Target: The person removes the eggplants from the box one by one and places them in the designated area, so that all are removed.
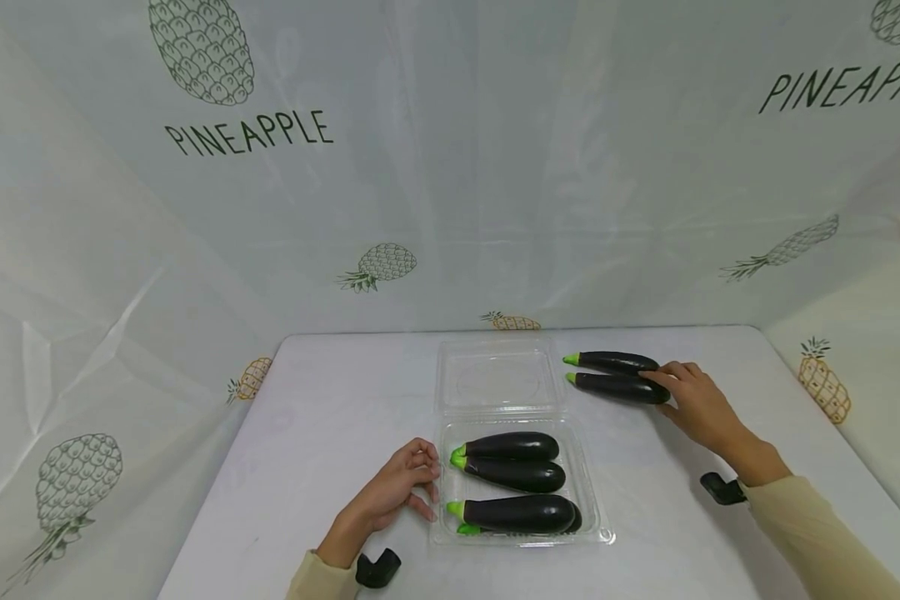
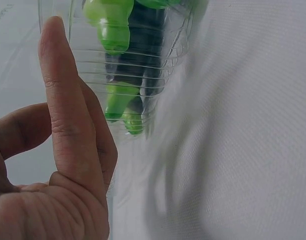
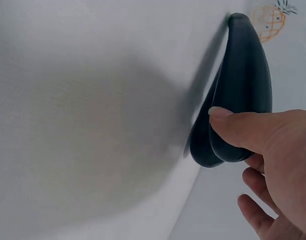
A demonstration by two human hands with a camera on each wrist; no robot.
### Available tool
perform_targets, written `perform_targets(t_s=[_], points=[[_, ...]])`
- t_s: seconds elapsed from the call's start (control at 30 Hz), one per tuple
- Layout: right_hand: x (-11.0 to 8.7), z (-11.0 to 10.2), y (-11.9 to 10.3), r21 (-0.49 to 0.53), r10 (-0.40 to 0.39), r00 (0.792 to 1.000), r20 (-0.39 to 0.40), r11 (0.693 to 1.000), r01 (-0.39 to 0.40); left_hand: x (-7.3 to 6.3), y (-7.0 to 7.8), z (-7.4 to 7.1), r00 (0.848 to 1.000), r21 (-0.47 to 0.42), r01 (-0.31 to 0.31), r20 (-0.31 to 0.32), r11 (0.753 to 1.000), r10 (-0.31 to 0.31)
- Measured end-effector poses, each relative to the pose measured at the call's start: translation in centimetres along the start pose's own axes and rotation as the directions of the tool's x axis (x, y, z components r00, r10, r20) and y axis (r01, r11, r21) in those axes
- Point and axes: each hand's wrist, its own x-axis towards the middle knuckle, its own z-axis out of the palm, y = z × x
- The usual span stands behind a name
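In the head view a clear plastic clamshell box (image 1: 581,475) lies with its lid (image 1: 502,375) folded back, away from me. Several dark eggplants (image 1: 521,475) with green stem ends lie in its base. My left hand (image 1: 401,483) is at the box's left rim, its index finger (image 2: 68,110) straight against the clear wall and no object in its grasp. To the right of the lid, two more eggplants lie side by side. My right hand (image 1: 701,408) pinches the thick end of the nearer eggplant (image 1: 618,387); the farther eggplant (image 1: 615,361) lies just behind it.
The white tabletop (image 1: 330,400) has its far edge against a hanging white sheet (image 1: 450,183) printed with pineapples. A black strap piece (image 1: 378,568) is at the left wrist, and a black piece (image 1: 722,489) at the right wrist.
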Motion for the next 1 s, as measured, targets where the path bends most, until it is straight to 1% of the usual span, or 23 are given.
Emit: perform_targets(t_s=[0.23,0.33,0.4,0.57,0.67,0.77,0.87,1.0], points=[[0.0,-0.1,-0.4,-0.017,0.044,0.999,0.029,0.999,-0.043,0.0,0.1,-0.1,1.0,0.0,0.003,-0.006,1.0,-0.003],[0.1,-0.4,-1.2,-0.009,0.043,0.999,0.03,0.999,-0.043,0.0,0.1,0.0,1.0,-0.001,0.008,-0.007,1.0,-0.008],[0.2,-0.6,-2.0,-0.004,0.026,0.999,0.019,1.0,-0.026,0.0,0.1,0.1,1.0,-0.001,0.006,-0.005,1.0,-0.006],[0.8,-1.5,-5.0,0.033,-0.058,0.998,-0.032,0.998,0.059,-0.1,0.2,0.1,1.0,0.003,-0.004,-0.006,1.0,0.004],[1.3,-2.2,-7.4,0.054,-0.105,0.994,-0.041,0.993,0.107,-0.1,0.2,0.1,1.0,0.01,0.0,-0.011,1.0,0.0],[1.6,-2.8,-9.9,0.07,-0.15,0.988,-0.032,0.986,0.151,-0.1,0.2,0.1,1.0,0.012,0.001,-0.01,1.0,-0.001],[1.6,-3.4,-12.2,0.087,-0.192,0.981,-0.006,0.978,0.192,-0.1,0.2,0.2,1.0,0.009,-0.002,-0.007,1.0,0.002],[1.5,-4.0,-14.6,0.126,-0.239,0.97,0.04,0.964,0.233,-0.1,0.2,0.2,1.0,0.006,-0.003,-0.003,1.0,0.003]])
